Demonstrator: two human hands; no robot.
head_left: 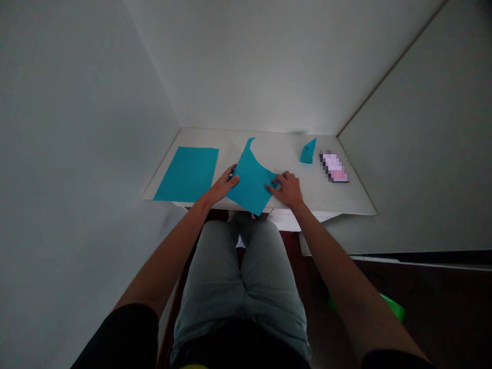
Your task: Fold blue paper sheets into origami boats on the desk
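Note:
A blue sheet of paper (249, 179) is held between my two hands over the front of the white desk. Its far corner curls up, and its near corner hangs past the desk edge. My left hand (225, 183) grips the left side, thumb on top and fingers behind. At the right corner, my right hand (286, 188) pinches the paper between thumb and fingers. A second blue sheet (188, 174) lies flat to the left of my left hand. Beyond my right hand stands a small folded blue paper piece (308, 152) with a pointed top.
The white desk (307, 197) sits against walls at its back and sides. A phone (335, 167), its screen blurred out, lies at the right. Below the desk is a drawer front (282, 222). Something green (392, 307) is on the dark floor at the lower right.

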